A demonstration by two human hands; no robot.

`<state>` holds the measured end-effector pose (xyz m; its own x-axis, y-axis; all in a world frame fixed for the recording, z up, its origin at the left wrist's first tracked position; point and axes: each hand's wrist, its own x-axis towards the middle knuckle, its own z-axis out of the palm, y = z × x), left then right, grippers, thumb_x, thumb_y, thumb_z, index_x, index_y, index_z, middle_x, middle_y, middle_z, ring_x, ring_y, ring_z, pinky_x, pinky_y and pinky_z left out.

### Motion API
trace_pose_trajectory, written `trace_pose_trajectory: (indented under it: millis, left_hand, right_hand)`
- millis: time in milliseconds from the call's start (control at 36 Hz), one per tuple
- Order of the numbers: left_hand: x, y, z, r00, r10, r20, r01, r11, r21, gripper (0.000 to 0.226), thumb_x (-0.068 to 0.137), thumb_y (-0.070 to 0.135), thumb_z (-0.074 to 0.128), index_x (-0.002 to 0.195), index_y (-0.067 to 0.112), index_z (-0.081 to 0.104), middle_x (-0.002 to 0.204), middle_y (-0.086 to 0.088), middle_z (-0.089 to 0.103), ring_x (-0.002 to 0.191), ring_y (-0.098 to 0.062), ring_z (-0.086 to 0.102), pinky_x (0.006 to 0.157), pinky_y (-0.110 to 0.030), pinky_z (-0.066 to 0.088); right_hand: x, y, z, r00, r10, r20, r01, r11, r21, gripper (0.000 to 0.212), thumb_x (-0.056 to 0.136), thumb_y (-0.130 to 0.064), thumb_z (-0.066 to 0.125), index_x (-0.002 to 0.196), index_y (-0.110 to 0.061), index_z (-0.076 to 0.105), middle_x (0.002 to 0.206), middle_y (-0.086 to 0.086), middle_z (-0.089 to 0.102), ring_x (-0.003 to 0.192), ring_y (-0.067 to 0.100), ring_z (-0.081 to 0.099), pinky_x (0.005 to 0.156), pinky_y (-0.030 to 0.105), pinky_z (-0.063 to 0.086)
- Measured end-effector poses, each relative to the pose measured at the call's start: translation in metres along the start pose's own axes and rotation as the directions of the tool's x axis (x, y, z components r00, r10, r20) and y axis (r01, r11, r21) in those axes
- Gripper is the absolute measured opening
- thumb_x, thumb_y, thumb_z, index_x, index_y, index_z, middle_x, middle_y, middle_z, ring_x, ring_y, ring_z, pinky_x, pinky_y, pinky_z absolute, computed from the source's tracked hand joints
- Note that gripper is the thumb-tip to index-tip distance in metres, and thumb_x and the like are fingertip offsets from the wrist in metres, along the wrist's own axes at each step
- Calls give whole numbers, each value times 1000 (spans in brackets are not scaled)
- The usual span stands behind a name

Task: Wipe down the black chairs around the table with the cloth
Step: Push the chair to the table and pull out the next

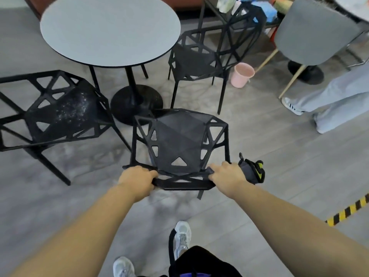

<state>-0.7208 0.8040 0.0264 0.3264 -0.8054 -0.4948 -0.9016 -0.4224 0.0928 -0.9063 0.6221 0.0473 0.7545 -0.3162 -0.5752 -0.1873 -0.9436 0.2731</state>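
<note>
chairs [179, 140], table [109, 31], bucket [242, 74] on floor [259, 196]

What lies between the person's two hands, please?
In the head view, the top back rail of the nearest black chair spans the gap between the left hand and right hand; both grip its ends.

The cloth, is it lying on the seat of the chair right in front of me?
No, the cloth sticks out from the right hand, which grips the chair by its backrest, as does the left hand.

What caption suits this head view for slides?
Left hand and right hand, with the cloth, grip the back of the near black chair at the table.
</note>
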Motion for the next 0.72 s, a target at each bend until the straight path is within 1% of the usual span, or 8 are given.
trace_pose_trajectory:
  millis: [56, 111, 250, 333, 444, 556, 667, 722]
  left_hand:
    - [5, 11, -5, 1000, -2, 14, 3, 1000, -14, 29, 93, 43, 47, 118, 32, 55, 112, 5, 62, 108, -20, 53, 75, -30, 43]
    - [13, 22, -8, 1000, -4, 30, 5, 999, -47, 30, 94, 45, 46, 120, 32, 54, 113, 3, 62, 109, -21, 53, 75, -30, 42]
    - [35, 48, -16, 1000, 19, -1, -19, 987, -161, 35, 97, 40, 43, 132, 41, 46, 124, 4, 59, 114, -20, 52, 84, -30, 43]
    - [49, 60, -25, 999, 28, -17, -31, 981, -189, 38, 98, 38, 41, 135, 42, 42, 129, 5, 56, 117, -20, 51, 87, -29, 42]
    - [63, 63, -38, 999, 3, 48, 10, 962, -273, 29, 96, 44, 44, 122, 35, 55, 122, 8, 60, 109, -17, 55, 82, -29, 45]
    - [73, 56, -49, 981, -8, 195, 58, 966, -253, 29, 93, 45, 47, 111, 25, 58, 112, 1, 63, 100, -21, 58, 83, -33, 48]
    - [70, 42, -60, 968, -32, 250, 80, 979, -185, 30, 93, 45, 47, 112, 24, 58, 111, 0, 60, 98, -22, 55, 74, -31, 42]
    - [62, 30, -62, 964, -42, 264, 96, 976, -193, 30, 94, 43, 47, 114, 23, 57, 111, -1, 59, 96, -21, 53, 72, -30, 40]
  right_hand:
    - [5, 19, -1, 1000, 16, 14, -15, 1000, -7, 32, 94, -9, 44, 121, -17, 58, 125, 6, 42, 106, 34, 50, 77, 41, 40]
    - [10, 38, -2, 998, 52, 29, -51, 999, -3, 30, 94, -10, 45, 121, -17, 57, 127, 6, 40, 109, 33, 48, 77, 40, 39]
    - [28, 84, -7, 984, 177, 24, -178, 983, 45, 31, 93, -9, 52, 122, -16, 55, 131, 6, 38, 108, 33, 49, 71, 40, 37]
    - [39, 103, -13, 973, 229, 39, -231, 972, 48, 36, 91, -8, 56, 125, -16, 51, 134, 5, 36, 110, 32, 48, 72, 39, 38]
    - [50, 116, -23, 973, 214, 91, -217, 976, 28, 41, 88, -8, 60, 128, -17, 51, 130, 7, 38, 112, 33, 48, 85, 43, 44]
    - [56, 122, -37, 971, 174, 165, -185, 981, 54, 41, 89, -8, 58, 128, -19, 54, 128, 7, 42, 113, 32, 50, 87, 39, 47]
    - [59, 125, -60, 971, 124, 206, -152, 980, 127, 40, 91, -5, 51, 127, -23, 55, 125, 7, 44, 112, 31, 51, 80, 35, 44]
    - [61, 120, -74, 975, 85, 204, -119, 980, 158, 38, 90, -2, 49, 120, -24, 58, 119, 5, 44, 101, 28, 52, 73, 32, 42]
